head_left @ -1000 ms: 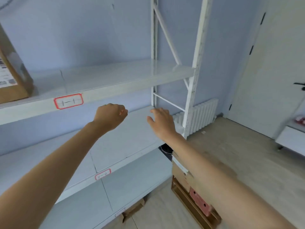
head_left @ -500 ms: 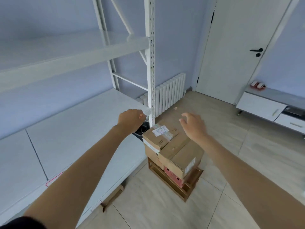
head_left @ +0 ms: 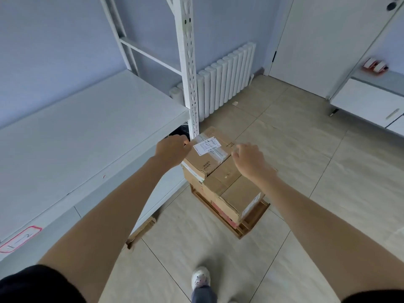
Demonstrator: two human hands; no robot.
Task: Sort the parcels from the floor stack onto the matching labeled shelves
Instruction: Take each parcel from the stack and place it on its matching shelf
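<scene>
Tiled floor [head_left: 306, 171], white radiator [head_left: 227, 75]

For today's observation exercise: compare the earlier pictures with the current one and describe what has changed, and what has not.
The view swung from the shelves down to the floor stack. Both hands came down from shelf height: the left hand and right hand now flank the top parcel, though a grip is not evident. The parcels remain stacked on the wooden pallet, and the nearby shelf is unchanged.
</scene>
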